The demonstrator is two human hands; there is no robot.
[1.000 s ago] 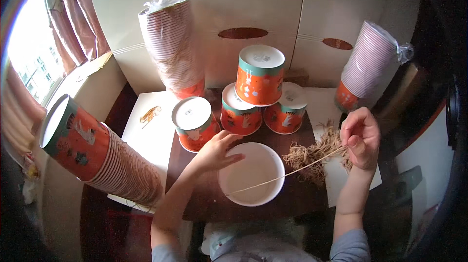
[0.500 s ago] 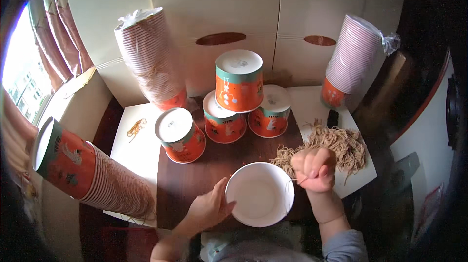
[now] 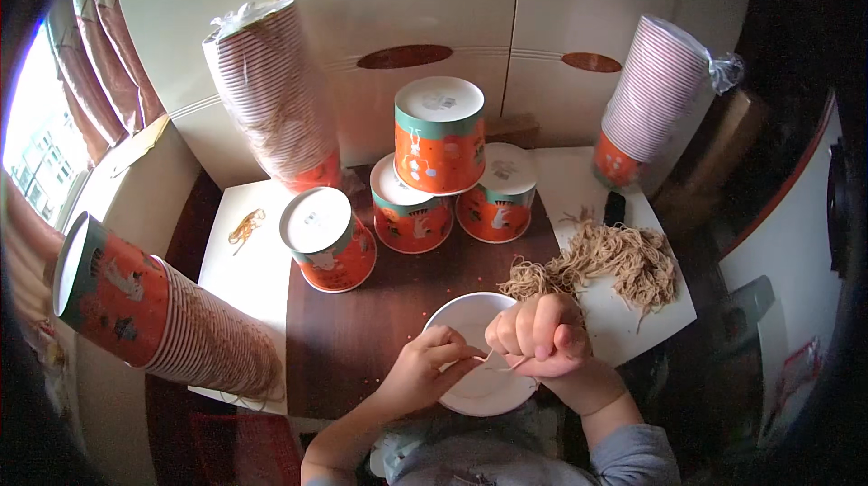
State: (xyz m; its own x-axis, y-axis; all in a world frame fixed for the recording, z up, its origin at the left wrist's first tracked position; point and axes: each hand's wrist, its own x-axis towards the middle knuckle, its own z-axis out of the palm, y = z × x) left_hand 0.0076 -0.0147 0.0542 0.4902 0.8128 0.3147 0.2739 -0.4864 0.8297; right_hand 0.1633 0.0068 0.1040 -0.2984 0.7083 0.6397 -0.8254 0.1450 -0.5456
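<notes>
At the frame's lower centre, the left hand and right hand each pinch the pale string above the upright white bowl, apparently to control a short span. The tangled cord heap, right of centre, presumably lies there for the right hand's easy reach.

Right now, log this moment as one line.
left hand: pinching thin cord | right hand: fist around cord | below hands: open white tub | farther right: tan cord pile
</notes>
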